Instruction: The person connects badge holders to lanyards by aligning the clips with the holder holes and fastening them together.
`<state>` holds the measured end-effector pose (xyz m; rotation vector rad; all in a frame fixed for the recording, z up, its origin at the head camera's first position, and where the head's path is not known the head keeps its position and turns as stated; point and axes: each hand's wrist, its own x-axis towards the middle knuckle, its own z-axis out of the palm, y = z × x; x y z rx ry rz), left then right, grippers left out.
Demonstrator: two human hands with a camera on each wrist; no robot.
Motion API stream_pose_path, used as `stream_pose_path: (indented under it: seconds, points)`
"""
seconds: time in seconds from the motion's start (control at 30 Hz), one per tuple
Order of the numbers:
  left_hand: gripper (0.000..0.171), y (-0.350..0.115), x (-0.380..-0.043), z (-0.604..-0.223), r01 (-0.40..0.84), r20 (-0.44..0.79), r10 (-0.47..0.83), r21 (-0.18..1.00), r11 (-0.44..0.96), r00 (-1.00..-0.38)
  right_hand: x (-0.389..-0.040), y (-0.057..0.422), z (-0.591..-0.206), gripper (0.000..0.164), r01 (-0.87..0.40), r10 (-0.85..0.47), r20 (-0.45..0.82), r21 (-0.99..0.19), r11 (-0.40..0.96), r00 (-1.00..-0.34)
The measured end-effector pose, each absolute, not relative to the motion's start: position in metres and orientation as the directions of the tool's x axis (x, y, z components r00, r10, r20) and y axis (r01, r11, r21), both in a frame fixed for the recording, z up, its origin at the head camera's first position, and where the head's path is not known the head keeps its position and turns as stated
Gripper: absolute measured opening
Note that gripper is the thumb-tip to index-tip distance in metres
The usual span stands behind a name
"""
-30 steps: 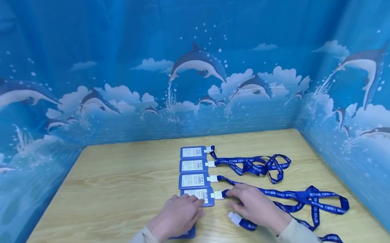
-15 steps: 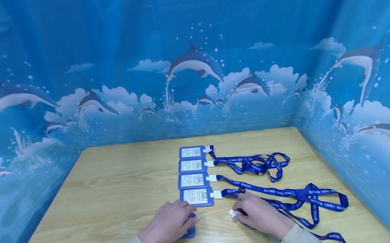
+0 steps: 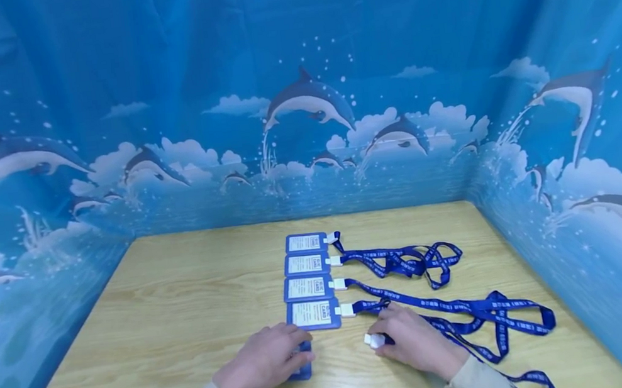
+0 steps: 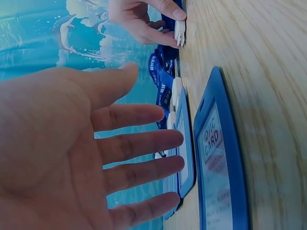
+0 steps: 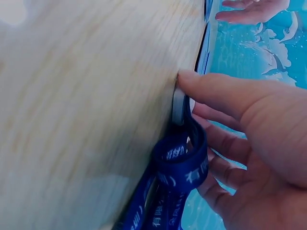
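Observation:
My left hand (image 3: 265, 358), fingers straight and slightly spread, hovers over a blue badge holder (image 4: 220, 158) lying on the table nearest me. The left wrist view shows a small space between the fingers and this holder, with its card print facing up. To the right, my right hand (image 3: 416, 342) pinches the white plastic clip (image 3: 375, 340) of a dark blue lanyard between thumb and fingers, low over the wood. In the right wrist view the lanyard strap (image 5: 184, 167) loops beneath the palm. No lanyard clip is seen on the near holder.
Several blue badge holders (image 3: 307, 288) form a column beyond my hands, each with a white clip on its right end. Their lanyards (image 3: 488, 307) lie tangled across the right side of the wooden table (image 3: 184, 283). A dolphin-print curtain (image 3: 309, 175) borders the back and sides.
My left hand has drawn back left from the fourth badge holder to the nearest one. The right hand has come down onto the loose lanyard clip and picked it up in a pinch.

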<state>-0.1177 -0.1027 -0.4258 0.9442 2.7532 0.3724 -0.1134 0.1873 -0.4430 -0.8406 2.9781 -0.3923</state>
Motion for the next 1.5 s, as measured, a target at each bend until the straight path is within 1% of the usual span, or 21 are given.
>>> stream_pose_path:
  seconds: [0.13, 0.27, 0.37, 0.43, 0.53, 0.63, 0.83, 1.13, 1.33, 1.5]
  points:
    - [0.039, -0.108, -0.117, -0.428, 0.604, -0.073, 0.648, 0.296, 0.74, -0.758, -0.113, 0.186, -0.443, 0.034, -0.509, -0.508, 0.074, -0.246, 0.825, -0.858]
    - [0.037, -0.114, -0.114, -0.431, 0.673, -0.019, 0.701, 0.264, 0.691, -0.713, -0.112, 0.185, -0.441, 0.034, -0.502, -0.493, 0.104, -0.267, 0.823, -0.864]
    - [0.038, -0.117, -0.112, -0.434, 0.714, -0.017, 0.736, 0.229, 0.662, -0.677, -0.112, 0.184, -0.439, 0.034, -0.495, -0.488, 0.105, -0.296, 0.817, -0.867]
    - [0.04, -0.119, -0.111, -0.435, 0.723, -0.043, 0.746, 0.215, 0.657, -0.665, -0.113, 0.183, -0.438, 0.034, -0.495, -0.494, 0.092, -0.322, 0.807, -0.865]
    - [0.043, -0.119, -0.109, -0.437, 0.71, -0.101, 0.738, 0.214, 0.671, -0.667, -0.114, 0.183, -0.437, 0.035, -0.5, -0.514, 0.06, -0.353, 0.791, -0.855]
    - [0.049, -0.118, -0.108, -0.44, 0.696, -0.123, 0.726, 0.217, 0.685, -0.676, -0.114, 0.182, -0.438, 0.035, -0.508, -0.534, 0.039, -0.374, 0.776, -0.844]
    - [0.056, -0.118, -0.106, -0.441, 0.683, -0.106, 0.721, 0.251, 0.686, -0.685, -0.113, 0.181, -0.44, 0.037, -0.494, -0.529, 0.019, -0.387, 0.779, -0.848]
    - [0.058, -0.117, -0.104, -0.443, 0.736, -0.067, 0.765, 0.227, 0.637, -0.641, -0.114, 0.179, -0.438, 0.034, -0.5, -0.535, 0.017, -0.381, 0.778, -0.845]
    - [0.06, -0.113, -0.105, -0.445, 0.717, -0.097, 0.753, 0.251, 0.651, -0.65, -0.115, 0.179, -0.44, 0.035, -0.517, -0.547, 0.027, -0.37, 0.772, -0.836]
    - [0.06, -0.111, -0.106, -0.445, 0.721, -0.084, 0.754, 0.241, 0.65, -0.652, -0.115, 0.178, -0.44, 0.034, -0.515, -0.543, 0.028, -0.365, 0.776, -0.839]
